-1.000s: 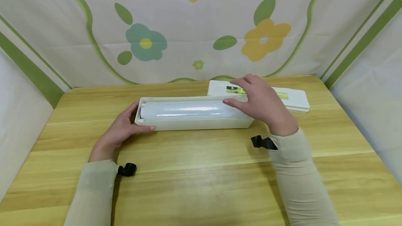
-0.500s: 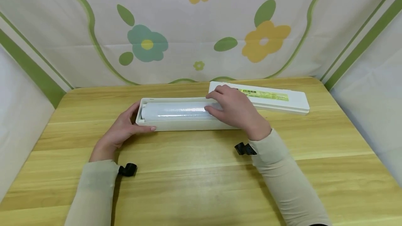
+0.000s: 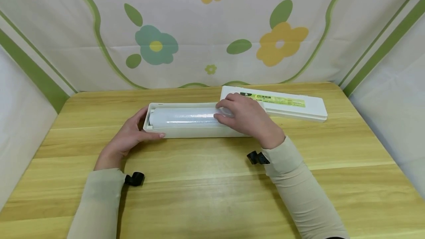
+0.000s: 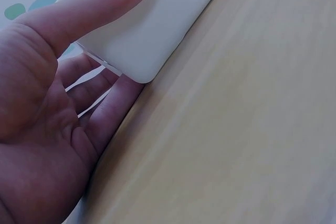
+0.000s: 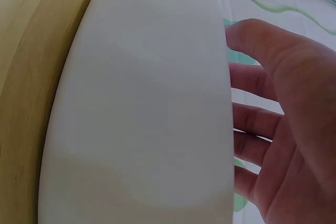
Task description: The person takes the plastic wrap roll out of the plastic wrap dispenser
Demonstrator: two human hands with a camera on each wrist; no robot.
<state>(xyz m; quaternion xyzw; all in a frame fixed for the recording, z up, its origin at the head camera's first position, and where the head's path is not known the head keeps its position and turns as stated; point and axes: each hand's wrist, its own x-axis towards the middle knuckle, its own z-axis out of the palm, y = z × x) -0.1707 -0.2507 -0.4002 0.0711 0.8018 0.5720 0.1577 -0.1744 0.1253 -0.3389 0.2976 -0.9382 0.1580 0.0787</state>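
Head view: long white plastic dispenser tray (image 3: 186, 132) lies mid-tabletop, nearer the far edge.
Contents: clear cling-film roll (image 3: 182, 117) lying lengthwise inside the tray.
Left hand (image 3: 127, 139): grips the tray's left end, thumb along its front wall.
Right hand (image 3: 247, 117): fingers curled over the roll's right part.
Lid: white rectangular lid with green label (image 3: 295, 106) lies behind, toward the far right corner of the wooden tabletop (image 3: 212, 191).
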